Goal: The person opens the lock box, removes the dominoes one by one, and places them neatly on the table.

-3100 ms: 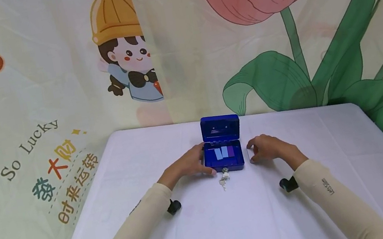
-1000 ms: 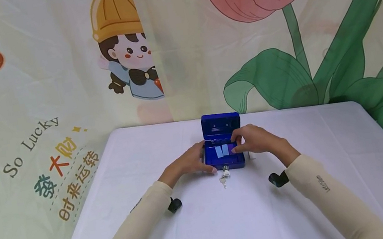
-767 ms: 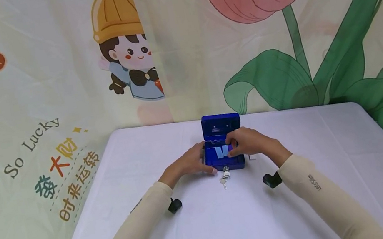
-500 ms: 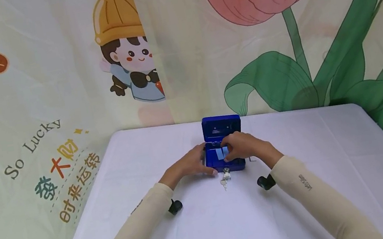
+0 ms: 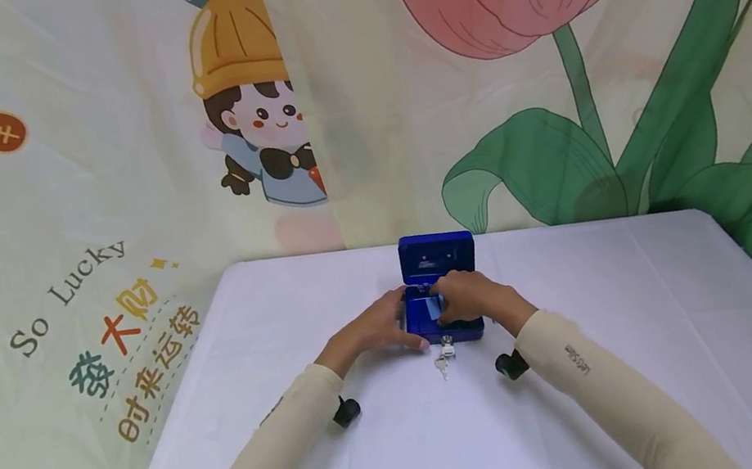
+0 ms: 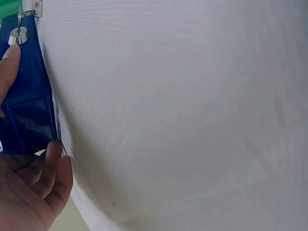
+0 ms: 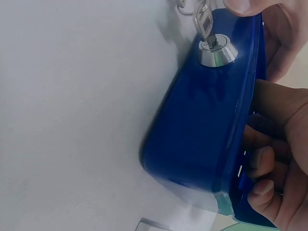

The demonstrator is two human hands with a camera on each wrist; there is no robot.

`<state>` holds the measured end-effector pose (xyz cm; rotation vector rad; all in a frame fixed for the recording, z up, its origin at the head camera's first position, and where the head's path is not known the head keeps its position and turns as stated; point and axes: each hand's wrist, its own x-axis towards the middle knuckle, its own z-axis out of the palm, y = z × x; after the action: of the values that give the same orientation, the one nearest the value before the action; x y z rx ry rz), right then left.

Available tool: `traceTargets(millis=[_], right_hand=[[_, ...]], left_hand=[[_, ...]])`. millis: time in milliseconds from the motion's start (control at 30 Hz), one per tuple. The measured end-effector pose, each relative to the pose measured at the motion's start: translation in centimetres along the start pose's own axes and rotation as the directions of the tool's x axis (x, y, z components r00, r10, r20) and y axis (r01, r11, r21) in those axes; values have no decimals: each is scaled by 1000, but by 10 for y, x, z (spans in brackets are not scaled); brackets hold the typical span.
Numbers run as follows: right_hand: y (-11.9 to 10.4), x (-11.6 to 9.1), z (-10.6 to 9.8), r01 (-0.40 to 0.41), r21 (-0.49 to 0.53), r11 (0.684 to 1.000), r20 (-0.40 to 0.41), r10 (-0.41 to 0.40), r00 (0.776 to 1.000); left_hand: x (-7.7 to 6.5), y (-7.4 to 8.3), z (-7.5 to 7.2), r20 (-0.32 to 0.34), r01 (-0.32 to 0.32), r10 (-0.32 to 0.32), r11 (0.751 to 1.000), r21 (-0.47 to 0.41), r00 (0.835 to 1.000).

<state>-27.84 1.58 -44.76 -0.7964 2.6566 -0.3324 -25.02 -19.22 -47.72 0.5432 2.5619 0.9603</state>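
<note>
Hand on the left grips the one blue cash box by its end, open box just to its right. One lock right of its thumb, one key in it, looks like one spare key dangling. Only one light-blue strip shows clearly inside, long side roughly front to back, just left of the right hand, so that hand's nearer. Its fingers curl down in the box, can't tell if they're pinching anything.
</note>
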Motion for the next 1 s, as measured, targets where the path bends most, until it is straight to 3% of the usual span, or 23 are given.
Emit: traceTargets(millis=[767,1000], right_hand=[[-8,13,8,8,-102,995,-45,-13,999],[-14,13,8,19,-108,994,-58,-25,998]], left_hand=[[-1,3,0,-6,53,-53,994,93,999],[0,2,-1,-12,-47,48,994,101,999]])
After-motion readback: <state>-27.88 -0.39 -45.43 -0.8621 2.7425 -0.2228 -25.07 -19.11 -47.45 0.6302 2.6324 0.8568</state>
